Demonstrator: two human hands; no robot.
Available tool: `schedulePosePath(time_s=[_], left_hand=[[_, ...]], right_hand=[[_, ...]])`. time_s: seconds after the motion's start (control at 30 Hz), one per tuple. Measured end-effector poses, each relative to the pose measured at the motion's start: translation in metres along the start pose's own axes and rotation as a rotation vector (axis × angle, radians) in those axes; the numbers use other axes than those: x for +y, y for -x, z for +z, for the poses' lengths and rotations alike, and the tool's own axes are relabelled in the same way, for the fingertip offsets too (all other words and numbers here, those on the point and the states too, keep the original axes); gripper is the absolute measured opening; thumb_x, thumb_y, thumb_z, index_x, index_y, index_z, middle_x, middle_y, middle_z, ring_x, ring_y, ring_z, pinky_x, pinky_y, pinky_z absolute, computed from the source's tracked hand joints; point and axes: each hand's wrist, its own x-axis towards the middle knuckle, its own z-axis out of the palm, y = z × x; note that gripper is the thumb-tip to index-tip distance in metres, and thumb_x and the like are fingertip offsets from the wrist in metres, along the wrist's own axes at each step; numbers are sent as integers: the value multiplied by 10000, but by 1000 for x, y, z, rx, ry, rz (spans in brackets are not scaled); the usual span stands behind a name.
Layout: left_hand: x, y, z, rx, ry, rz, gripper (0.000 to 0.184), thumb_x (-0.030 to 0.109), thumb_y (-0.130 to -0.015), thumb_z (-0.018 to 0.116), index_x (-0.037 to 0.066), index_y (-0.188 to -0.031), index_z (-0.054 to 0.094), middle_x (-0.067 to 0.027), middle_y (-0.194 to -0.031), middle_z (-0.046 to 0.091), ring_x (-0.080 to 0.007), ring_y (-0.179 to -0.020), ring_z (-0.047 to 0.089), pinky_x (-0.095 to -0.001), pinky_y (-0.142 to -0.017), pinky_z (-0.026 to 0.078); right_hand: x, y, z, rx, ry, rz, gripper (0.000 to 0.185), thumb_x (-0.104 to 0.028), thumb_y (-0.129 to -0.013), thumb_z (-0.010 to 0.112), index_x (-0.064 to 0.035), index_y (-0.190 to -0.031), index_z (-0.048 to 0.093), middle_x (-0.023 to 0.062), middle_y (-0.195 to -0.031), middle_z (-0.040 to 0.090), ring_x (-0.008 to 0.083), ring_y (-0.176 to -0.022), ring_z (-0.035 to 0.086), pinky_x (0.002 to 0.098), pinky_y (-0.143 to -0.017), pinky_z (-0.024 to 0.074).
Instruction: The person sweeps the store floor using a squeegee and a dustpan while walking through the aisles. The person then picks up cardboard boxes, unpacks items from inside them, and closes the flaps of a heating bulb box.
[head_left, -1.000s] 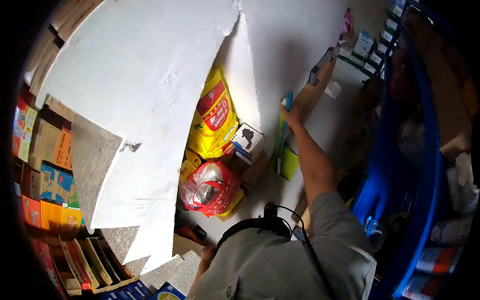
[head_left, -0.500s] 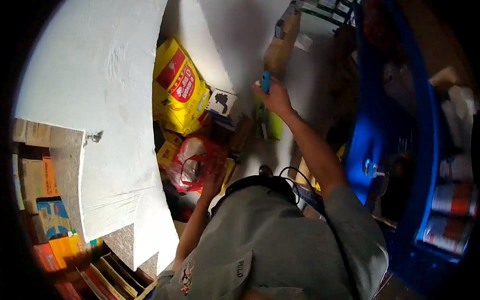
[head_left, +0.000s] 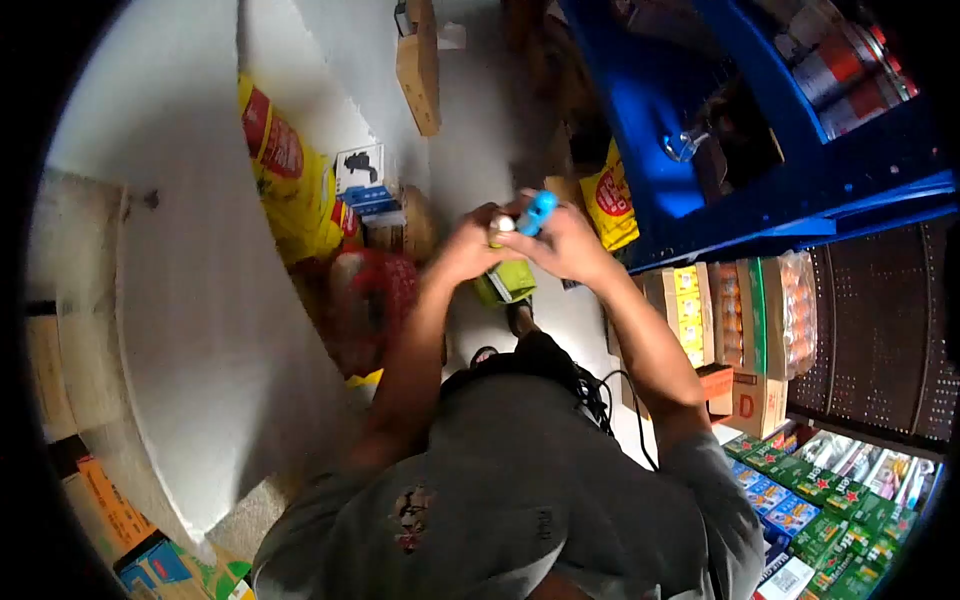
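My right hand is closed around a light-blue handle end that has a hole near its top. Close against it, my left hand has its fingers curled in beside a small white tip. What the left fingers grip is hidden. Below both hands, near my foot, shows a green thing with a pale edge. Whether it joins the blue handle cannot be made out.
To the left are yellow bags, a boxed item and a red plastic bag beside a white panel. Rightward stand a blue shelf, another yellow bag, drink cartons and green boxes.
My view has turned, bringing the cartons on the right into sight. The left hand has come up from the red bag to meet the right hand, which has drawn closer with the blue handle.
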Motion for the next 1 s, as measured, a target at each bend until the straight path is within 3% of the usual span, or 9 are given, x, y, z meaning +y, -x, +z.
schedulePosePath(time_s=[0.13,0.27,0.33,0.43,0.5,0.53,0.63,0.83,1.0], left_hand=[[46,22,34,-165,110,106,602,113,-725,743,62,-1264,480,-168,-1171,557,-315,-1078,552,-369,-911,439],[69,26,88,-285,181,260,593,1,-765,645,31,-1312,418,-136,-1197,556,-252,-1103,542,-357,-939,429],[85,24,101,-326,181,344,507,30,-784,638,21,-1259,460,-159,-1189,549,-288,-1103,541,-366,-926,431],[110,34,131,-341,88,522,420,36,-814,607,11,-1217,490,-167,-1202,537,-319,-1114,534,-366,-926,424],[133,60,144,-421,312,459,373,31,-834,582,4,-1196,494,-164,-1154,536,-311,-1075,533,-368,-910,416],[150,55,193,-480,242,601,360,33,-837,586,9,-1184,496,-161,-1151,519,-306,-1073,522,-371,-911,408],[197,62,228,-514,255,781,253,54,-850,606,24,-1061,468,-120,-1044,445,-270,-954,498,-385,-842,402],[278,94,295,-749,554,769,237,42,-864,571,33,-1024,396,-63,-876,449,-177,-812,486,-313,-736,415],[330,139,356,-963,714,660,255,30,-827,605,36,-989,408,-41,-884,460,-121,-799,475,-275,-711,417]], right_hand=[[-35,71,-18,93,-81,263,255,-188,-834,677,-3,-993,603,118,-949,597,271,-920,573,357,-821,445],[-58,130,-36,301,-34,308,253,-206,-841,677,-17,-992,602,125,-952,594,263,-932,568,360,-818,448],[-61,146,-36,405,18,153,255,-213,-843,676,-21,-993,603,130,-972,592,281,-947,571,370,-834,448],[-74,190,-57,509,-99,206,288,-245,-835,688,-20,-995,605,130,-959,601,256,-896,580,356,-791,452],[-112,211,-61,572,-108,265,293,-240,-831,693,-15,-996,602,123,-938,598,236,-866,582,345,-771,451],[-118,252,-82,757,-19,128,262,-231,-812,697,-12,-888,574,109,-851,537,261,-818,545,350,-722,435],[-150,288,-94,1075,-64,215,364,-265,-777,740,-19,-955,539,71,-839,542,166,-781,533,302,-712,432],[-202,350,-115,1376,-203,181,360,-216,-764,767,-56,-926,488,1,-860,496,81,-787,458,242,-700,404],[-262,414,-143,1439,19,166,277,-72,-785,716,-45,-935,484,-12,-836,513,55,-767,477,217,-676,408]])
